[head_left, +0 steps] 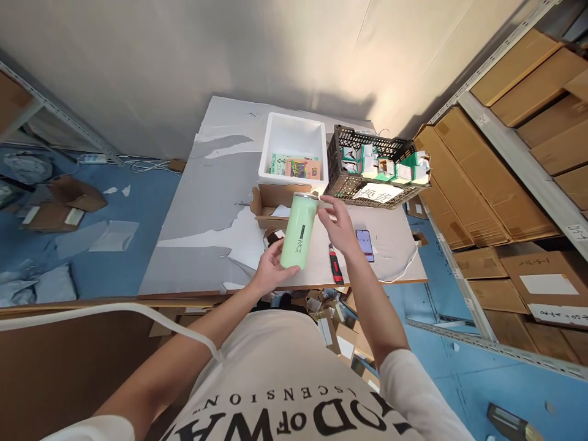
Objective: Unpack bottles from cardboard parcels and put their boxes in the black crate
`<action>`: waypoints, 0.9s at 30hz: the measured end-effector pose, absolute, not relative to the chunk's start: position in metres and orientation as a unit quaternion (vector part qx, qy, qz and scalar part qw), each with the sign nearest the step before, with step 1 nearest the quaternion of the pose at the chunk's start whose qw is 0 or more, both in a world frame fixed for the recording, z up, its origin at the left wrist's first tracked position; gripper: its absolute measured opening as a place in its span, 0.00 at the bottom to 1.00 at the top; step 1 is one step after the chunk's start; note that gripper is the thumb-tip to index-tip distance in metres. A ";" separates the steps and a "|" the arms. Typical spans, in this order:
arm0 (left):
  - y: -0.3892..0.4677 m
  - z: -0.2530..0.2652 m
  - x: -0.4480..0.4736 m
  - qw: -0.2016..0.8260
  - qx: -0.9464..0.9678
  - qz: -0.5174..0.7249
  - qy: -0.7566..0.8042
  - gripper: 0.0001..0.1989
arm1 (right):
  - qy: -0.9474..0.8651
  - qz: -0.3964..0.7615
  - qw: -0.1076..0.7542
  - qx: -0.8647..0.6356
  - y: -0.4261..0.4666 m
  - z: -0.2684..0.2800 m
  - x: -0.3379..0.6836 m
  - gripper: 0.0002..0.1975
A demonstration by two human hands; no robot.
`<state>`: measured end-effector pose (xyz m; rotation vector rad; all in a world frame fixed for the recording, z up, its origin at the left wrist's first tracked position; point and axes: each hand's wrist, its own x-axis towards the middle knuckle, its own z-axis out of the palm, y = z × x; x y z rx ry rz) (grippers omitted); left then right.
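Note:
A pale green tumbler (298,229) with dark lettering and a silver rim leans slightly to the right above the table. My left hand (272,267) is closed around its lower part, with the thumb across the base. Beside the tumbler's upper right edge is my right hand (337,223), fingers apart and bent, the index fingertip at or very near the rim. Whether it touches cannot be told. Just behind the tumbler stands an opened cardboard box (269,205) with white paper inside.
A white foam box (294,131) holding printed cards is at the back of the table (193,196). To its right is a black crate (337,168) of small green-and-white boxes. A red-and-black cutter (335,266) and a phone (365,245) lie near the front right.

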<state>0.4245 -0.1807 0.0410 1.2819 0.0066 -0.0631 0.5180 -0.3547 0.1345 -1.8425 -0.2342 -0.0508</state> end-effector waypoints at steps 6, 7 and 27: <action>-0.191 0.044 0.412 0.795 0.606 -0.008 0.028 0.45 | -0.102 0.056 0.567 -0.815 -0.338 0.153 0.540 0.20; -0.191 0.044 0.411 0.804 0.594 -0.003 0.030 0.45 | -0.098 0.063 0.582 -0.804 -0.337 0.152 0.541 0.20; -0.186 0.053 0.393 0.926 0.289 -0.223 0.101 0.35 | -0.087 0.112 0.769 -0.624 -0.347 0.117 0.535 0.23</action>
